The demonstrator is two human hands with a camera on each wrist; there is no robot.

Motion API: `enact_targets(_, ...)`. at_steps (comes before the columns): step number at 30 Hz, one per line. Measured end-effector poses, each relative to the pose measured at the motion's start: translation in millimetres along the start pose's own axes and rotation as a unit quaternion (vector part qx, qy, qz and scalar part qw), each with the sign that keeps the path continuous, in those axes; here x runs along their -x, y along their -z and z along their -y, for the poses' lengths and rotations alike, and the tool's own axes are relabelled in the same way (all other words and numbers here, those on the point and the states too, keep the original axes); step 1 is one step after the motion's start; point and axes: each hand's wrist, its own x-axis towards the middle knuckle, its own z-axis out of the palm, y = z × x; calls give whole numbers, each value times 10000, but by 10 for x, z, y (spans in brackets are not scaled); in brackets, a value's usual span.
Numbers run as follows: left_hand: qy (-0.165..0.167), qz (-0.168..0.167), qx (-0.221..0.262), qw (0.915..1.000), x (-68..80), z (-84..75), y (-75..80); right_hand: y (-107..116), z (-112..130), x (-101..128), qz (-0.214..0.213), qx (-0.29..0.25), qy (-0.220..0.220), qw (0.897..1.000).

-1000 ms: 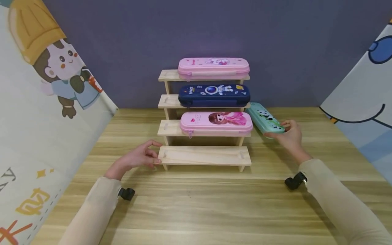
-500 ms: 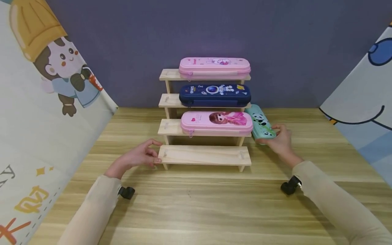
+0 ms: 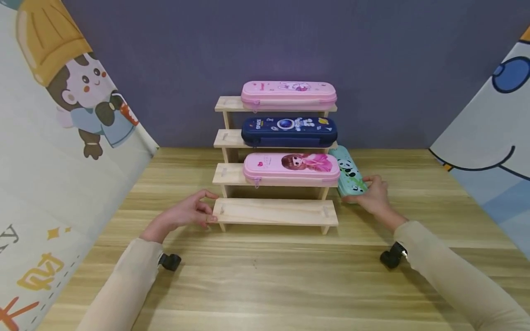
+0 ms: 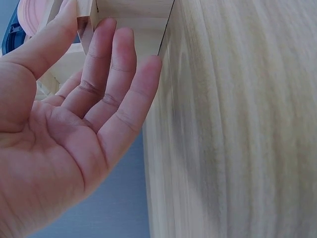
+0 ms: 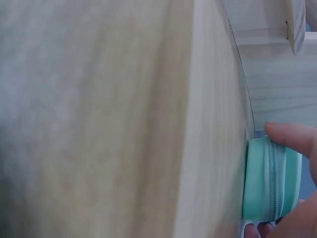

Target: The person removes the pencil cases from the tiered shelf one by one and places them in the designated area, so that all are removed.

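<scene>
A mint-green pencil case (image 3: 347,172) with pandas on its lid lies at a slant on the table, by the right side of a wooden step stand (image 3: 275,211). My right hand (image 3: 372,197) grips its near end, thumb on the left side and fingers on the right. The right wrist view shows the zipped end of the green case (image 5: 270,178) upright against the tabletop. At the stand's lowest step, my left hand (image 3: 188,214) holds the left end between thumb and index finger. In the left wrist view the other fingers (image 4: 124,59) hang loosely bent.
Three pencil cases lie on the upper steps: a pink rabbit one (image 3: 289,95) on top, a navy space one (image 3: 289,132) below it, and a pink doll one (image 3: 291,168) on the third. A dark wall (image 3: 182,73) stands behind the table (image 3: 256,285).
My right hand has drawn the green pencil case slightly toward me and leftward, turning it straighter along the stand's side. The left hand stays at the lowest step.
</scene>
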Motion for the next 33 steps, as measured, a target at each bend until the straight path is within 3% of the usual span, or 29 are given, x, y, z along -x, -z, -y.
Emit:
enact_targets(9,-101,1,32,9999,-12,25,12,25,-29,-24,-113,-342,101,9993)
enact_targets(19,-63,-30,65,10000,-4,42,1,148,-51,16,222,-776,-132,9967)
enact_targets(33,-22,-51,75,10000,2,33,6,389,199,49,428,-963,230,9942)
